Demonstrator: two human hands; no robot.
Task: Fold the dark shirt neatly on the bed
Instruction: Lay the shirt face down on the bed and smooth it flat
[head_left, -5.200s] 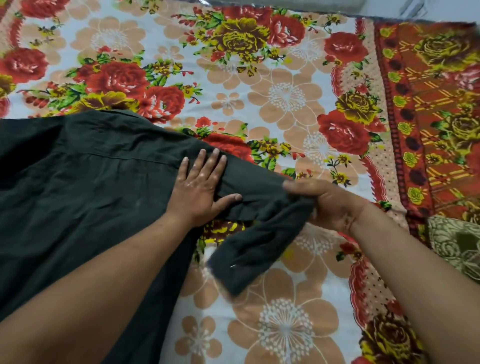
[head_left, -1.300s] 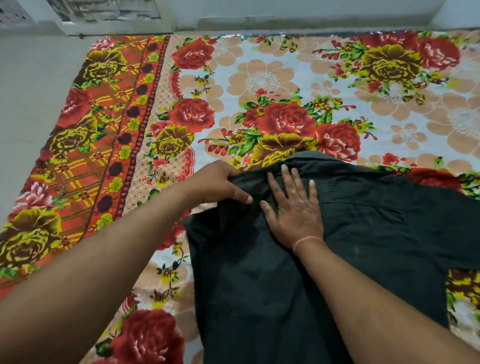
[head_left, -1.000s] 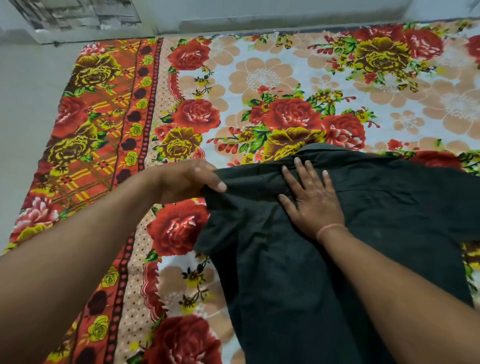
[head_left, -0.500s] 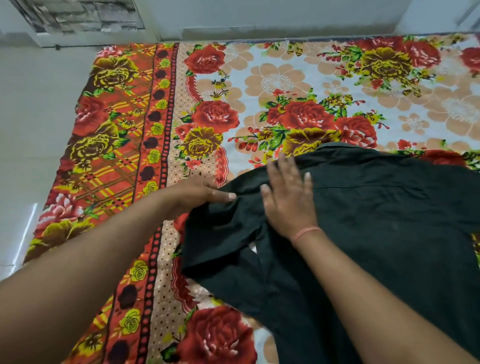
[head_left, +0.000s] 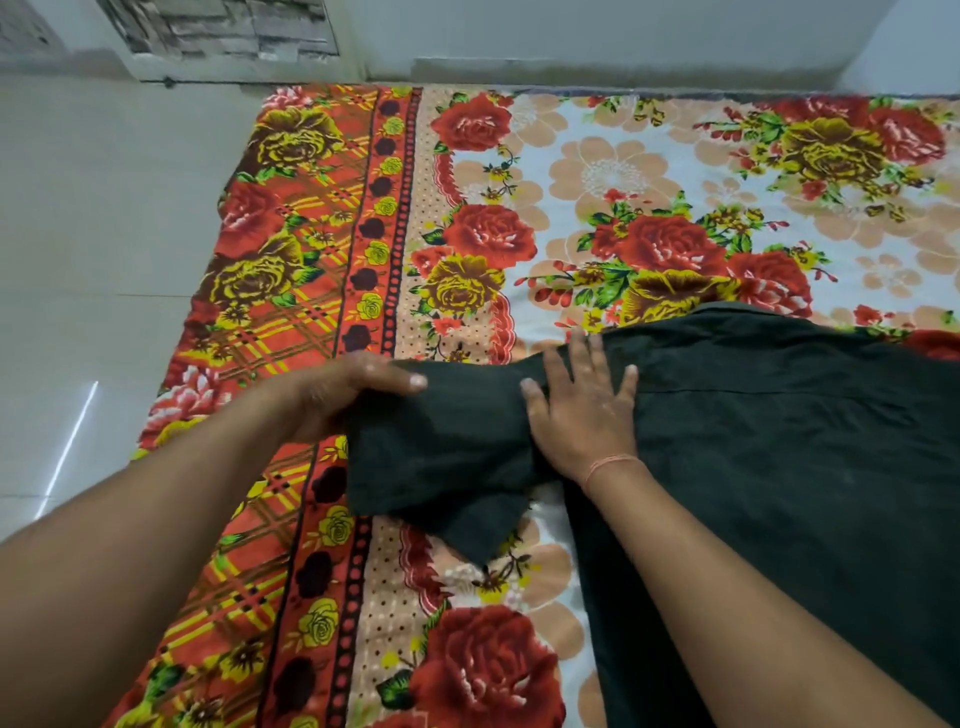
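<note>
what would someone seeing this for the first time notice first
The loud floral bedsheet, all red roses and yellow blooms, fills most of the view. Against it the dark shirt stands out, spread across the right side. At centre the left hand grips the shirt's sleeve, pulled out to the left, while the right hand presses flat on the shoulder.

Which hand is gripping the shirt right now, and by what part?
The left hand grips the dark shirt by its sleeve end. The right hand only presses flat near the shoulder.
</note>
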